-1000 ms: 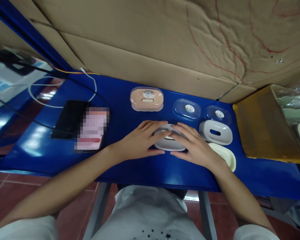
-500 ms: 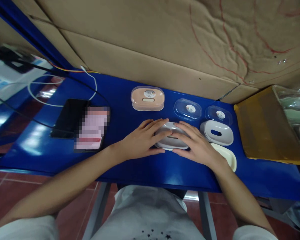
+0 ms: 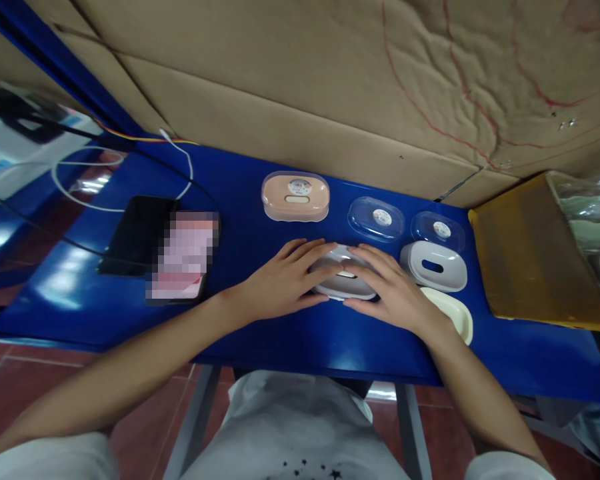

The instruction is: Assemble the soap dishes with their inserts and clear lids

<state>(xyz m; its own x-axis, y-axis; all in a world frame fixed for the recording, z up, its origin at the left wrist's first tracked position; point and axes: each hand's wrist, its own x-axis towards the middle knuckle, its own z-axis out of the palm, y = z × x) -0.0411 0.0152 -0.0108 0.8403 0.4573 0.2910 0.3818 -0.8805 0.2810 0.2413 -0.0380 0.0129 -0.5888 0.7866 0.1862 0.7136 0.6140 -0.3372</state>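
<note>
My left hand (image 3: 285, 279) and my right hand (image 3: 395, 287) grip a light grey oval soap dish (image 3: 346, 289) from its two sides, fingers curved over the far rim and thumbs at the near rim. It lies on the blue table (image 3: 290, 343), with a pale slot showing in its middle. To the right of my right hand stands a white soap dish (image 3: 450, 268) with a dark open slot. A cream oval tray (image 3: 461, 313) lies partly hidden behind my right wrist. Further back are two clear lids (image 3: 363, 220) with round stickers, and a peach soap dish (image 3: 275, 198) under a clear lid.
On the left lie a phone (image 3: 193, 260) with a lit, blurred screen and a black flat device (image 3: 137, 233), with cables beside them. A taped cardboard box (image 3: 523, 267) holding wrapped pieces stands at the right. Cardboard sheeting (image 3: 260, 87) lines the back.
Both hands keep their hold on the grey soap dish, with only tiny finger shifts. The pale slot shows a little more clearly now.
</note>
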